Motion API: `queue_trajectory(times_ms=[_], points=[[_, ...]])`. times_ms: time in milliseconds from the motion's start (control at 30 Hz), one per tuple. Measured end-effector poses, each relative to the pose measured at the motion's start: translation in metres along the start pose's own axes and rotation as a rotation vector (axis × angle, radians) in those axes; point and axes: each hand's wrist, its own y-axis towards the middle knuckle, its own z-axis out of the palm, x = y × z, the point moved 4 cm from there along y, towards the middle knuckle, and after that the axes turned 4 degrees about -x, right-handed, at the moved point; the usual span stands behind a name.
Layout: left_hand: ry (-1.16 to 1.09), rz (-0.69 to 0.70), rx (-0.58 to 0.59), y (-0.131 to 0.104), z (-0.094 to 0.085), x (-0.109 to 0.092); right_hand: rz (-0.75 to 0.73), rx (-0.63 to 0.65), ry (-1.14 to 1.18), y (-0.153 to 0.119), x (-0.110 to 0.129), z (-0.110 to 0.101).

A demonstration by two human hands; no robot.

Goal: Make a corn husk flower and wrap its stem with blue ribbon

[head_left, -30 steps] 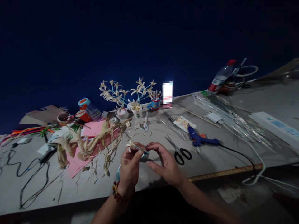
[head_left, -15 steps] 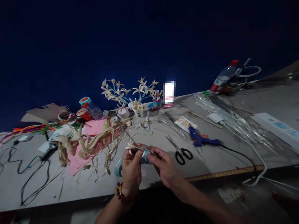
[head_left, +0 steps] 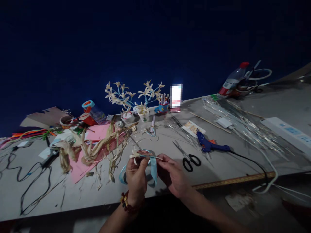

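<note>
My left hand (head_left: 136, 171), a beaded bracelet at its wrist, pinches a pale husk flower (head_left: 133, 156) just below its petals. The stem runs to the right, partly wrapped in light blue tape. At its far end, the thumb and fingers of my right hand (head_left: 171, 173) are closed on the thin stem tip. A loose length of light blue tape (head_left: 153, 168) hangs from the stem between both hands. More of that blue tape curves out left of my left hand, its rest hidden behind the hand. Black-handled scissors (head_left: 188, 161) lie right of my right hand.
Finished husk flowers (head_left: 119, 94) stand in small cups at the back. Dried husks (head_left: 89, 152) lie on pink paper at left. At right are a blue glue gun (head_left: 211, 145), bundled wires (head_left: 245, 119), a power strip (head_left: 289, 131) and a bottle (head_left: 230, 82). Cables trail at both sides.
My right hand has shifted slightly right and let go of the blue tape, which now hangs down from the stem. Its fingers have moved to the stem's end. My left hand stays nearly in place.
</note>
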Motion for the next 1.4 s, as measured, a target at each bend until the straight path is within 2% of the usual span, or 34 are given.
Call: queue_trajectory(times_ms=[100, 167, 267, 367, 433, 533, 867, 1100, 1233, 1400], points=[[0.036, -0.016, 0.019, -0.001, 0.003, -0.002, -0.155, 0.012, -0.132, -0.002, 0.001, -0.002], [0.027, 0.002, 0.033, -0.002, 0.005, -0.003, -0.336, -0.002, -0.292, -0.002, 0.003, -0.004], [0.004, 0.021, 0.032, -0.002, 0.007, -0.003, -0.755, -0.059, -0.580, -0.005, 0.013, -0.005], [0.007, 0.007, 0.033, -0.003, 0.006, -0.001, -1.139, -0.033, -0.894, -0.010, 0.025, 0.001], [0.016, 0.014, 0.039, -0.003, 0.006, -0.002, -1.285, -0.006, -1.059, -0.012, 0.032, 0.005], [0.030, 0.039, 0.041, -0.004, 0.006, -0.005, -1.400, 0.034, -1.146, -0.014, 0.041, 0.009], [0.091, 0.155, 0.108, -0.006, 0.003, -0.008, -1.231, 0.088, -0.926, -0.009, 0.044, 0.009], [0.143, 0.227, 0.191, -0.005, 0.005, -0.014, -0.948, 0.080, -0.672, -0.002, 0.035, 0.005], [0.168, 0.230, 0.197, -0.005, 0.006, -0.016, -0.778, 0.084, -0.528, -0.001, 0.032, 0.005], [0.180, 0.266, 0.242, -0.006, 0.008, -0.020, -0.560, 0.043, -0.446, 0.001, 0.032, 0.005]])
